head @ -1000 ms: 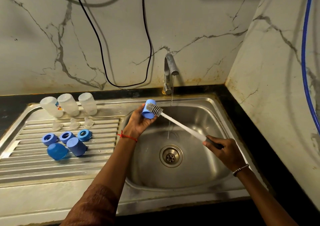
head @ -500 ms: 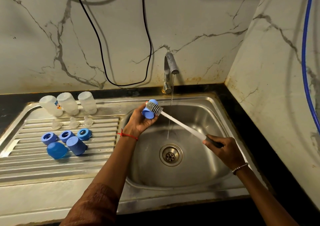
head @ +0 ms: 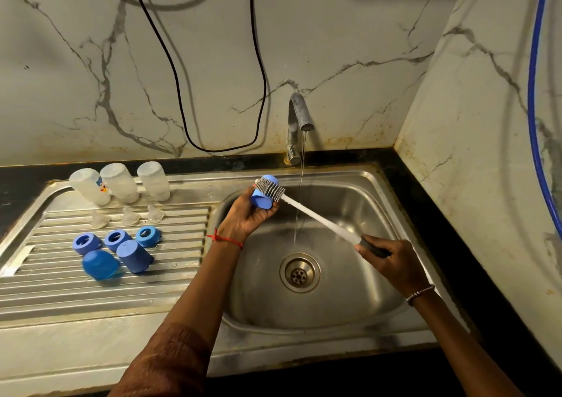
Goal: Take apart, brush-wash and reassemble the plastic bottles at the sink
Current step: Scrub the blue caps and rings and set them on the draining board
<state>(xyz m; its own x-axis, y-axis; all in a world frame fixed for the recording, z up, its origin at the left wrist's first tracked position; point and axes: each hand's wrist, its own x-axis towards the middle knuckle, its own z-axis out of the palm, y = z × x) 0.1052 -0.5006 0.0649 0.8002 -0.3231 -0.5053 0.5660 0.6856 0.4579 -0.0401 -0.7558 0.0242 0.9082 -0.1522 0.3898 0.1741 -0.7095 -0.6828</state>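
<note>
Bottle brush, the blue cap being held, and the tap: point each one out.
bottle brush (head: 319, 220), head view, on its white shaft.
blue cap (head: 261, 200), head view, on its side wall.
tap (head: 299, 114), head view, on the spout's bend.

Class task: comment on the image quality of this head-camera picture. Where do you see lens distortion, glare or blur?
Head view: wide-angle bending curves the draining board edges and the wall corner; soft glare sits on the sink wall by the tap; the corners darken; the bottle brush against the blue cap stays fairly sharp, its white shaft slightly smeared.
</note>
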